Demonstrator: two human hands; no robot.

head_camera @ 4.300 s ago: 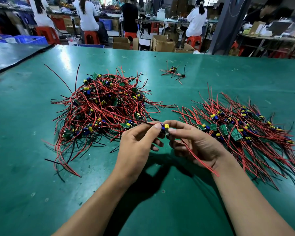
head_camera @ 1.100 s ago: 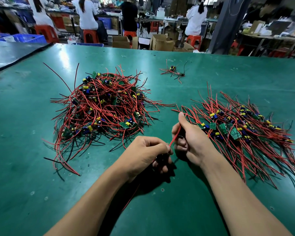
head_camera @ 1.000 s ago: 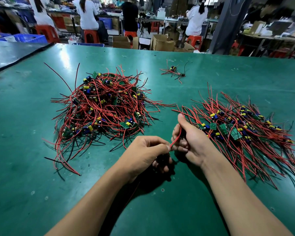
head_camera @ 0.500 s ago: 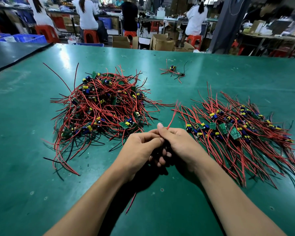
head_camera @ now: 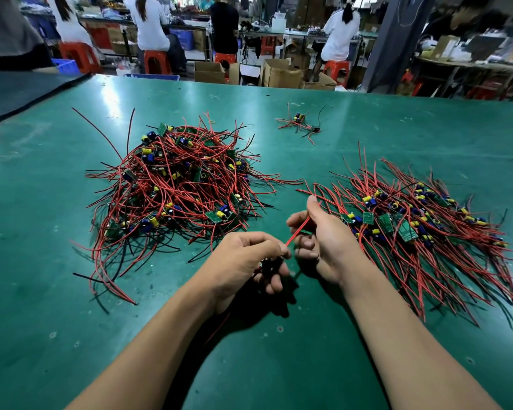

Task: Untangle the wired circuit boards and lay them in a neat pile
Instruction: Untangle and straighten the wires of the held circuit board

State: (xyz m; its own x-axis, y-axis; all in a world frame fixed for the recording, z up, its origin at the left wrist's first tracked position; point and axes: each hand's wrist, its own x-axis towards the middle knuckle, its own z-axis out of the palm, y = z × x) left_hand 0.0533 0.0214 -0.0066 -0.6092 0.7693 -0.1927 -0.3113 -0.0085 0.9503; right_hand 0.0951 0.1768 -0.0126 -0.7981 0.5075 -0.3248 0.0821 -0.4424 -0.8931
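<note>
— Green worktop [head_camera: 367, 122]: how far along?
— About half, I judge. One tangled heap [head_camera: 175, 184] sits left, one combed pile [head_camera: 412, 226] right, one stray cluster [head_camera: 299, 124] beyond. The boards are too many to count.
— Grips?
— Between the piles, left hand [head_camera: 243, 261] is clamped round a wired board [head_camera: 267, 264] and right hand [head_camera: 326, 241] pinches its red wire [head_camera: 298, 230].

1 green table [head_camera: 42, 321] w/ 2 heaps of wired circuit boards: 1 tangled heap [head_camera: 175, 184], 1 combed-out pile [head_camera: 412, 229] to its right; boards per heap too many to count. 1 small stray cluster [head_camera: 299, 122] beyond the tangled heap. 2 hands in front of it, left hand [head_camera: 246, 258] & right hand [head_camera: 323, 235], pinching 1 red wire [head_camera: 298, 230] btwn them
</note>
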